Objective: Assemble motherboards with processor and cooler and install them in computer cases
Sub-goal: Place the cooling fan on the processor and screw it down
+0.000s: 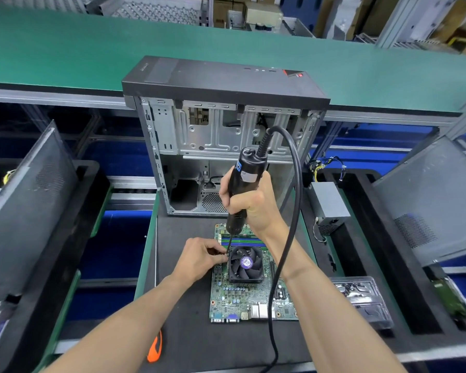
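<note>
A green motherboard (242, 300) lies flat on the black mat in front of me, with a black cooler fan (246, 263) seated on it. My right hand (249, 203) grips a black electric screwdriver (242, 184) held nearly upright, its thin bit reaching down to the cooler's upper left corner. My left hand (199, 258) pinches something small at that same corner, right by the bit tip; what it holds is too small to tell. Behind the board stands an open computer case (226, 146), its metal interior facing me.
The screwdriver's black cable (293, 211) loops down over the board's right side. A grey power supply (328, 205) and a clear tray of screws (361, 294) sit to the right. An orange-handled tool (155, 348) lies near left. Case side panels lean at both sides; a green conveyor runs behind.
</note>
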### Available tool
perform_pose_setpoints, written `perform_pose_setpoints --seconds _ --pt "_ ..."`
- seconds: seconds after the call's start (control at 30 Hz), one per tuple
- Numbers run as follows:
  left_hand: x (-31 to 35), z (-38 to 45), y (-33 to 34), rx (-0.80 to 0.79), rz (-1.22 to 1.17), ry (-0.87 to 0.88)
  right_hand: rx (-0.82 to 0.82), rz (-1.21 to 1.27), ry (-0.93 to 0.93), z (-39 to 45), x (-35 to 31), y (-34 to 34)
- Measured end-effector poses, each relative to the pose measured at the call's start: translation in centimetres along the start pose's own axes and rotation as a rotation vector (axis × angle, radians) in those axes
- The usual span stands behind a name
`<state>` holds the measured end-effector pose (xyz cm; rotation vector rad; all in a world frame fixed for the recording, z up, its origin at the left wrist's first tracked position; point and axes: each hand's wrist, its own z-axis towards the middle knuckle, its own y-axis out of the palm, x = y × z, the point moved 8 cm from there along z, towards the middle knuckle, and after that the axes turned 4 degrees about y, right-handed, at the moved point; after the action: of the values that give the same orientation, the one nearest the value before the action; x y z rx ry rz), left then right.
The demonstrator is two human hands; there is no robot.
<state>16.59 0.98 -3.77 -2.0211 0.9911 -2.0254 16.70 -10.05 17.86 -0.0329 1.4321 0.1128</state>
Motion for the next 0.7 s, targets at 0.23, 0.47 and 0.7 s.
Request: perform_pose_setpoints --seconds 0.23,0.47,0.7 --pt "-0.25 0.01 -0.06 0.010 0.016 -0.025 0.015 0.009 0.005 -0.03 0.09 0.25" --pt "-0.41 0.01 -0.08 0.017 0.019 -0.035 0.031 -0.028 0.002 -0.14 0.18 0.60" --pt "-0.44 0.02 -0.09 0.018 0.024 -0.046 0.018 -0.010 -0.001 -0.09 -0.19 0.61"
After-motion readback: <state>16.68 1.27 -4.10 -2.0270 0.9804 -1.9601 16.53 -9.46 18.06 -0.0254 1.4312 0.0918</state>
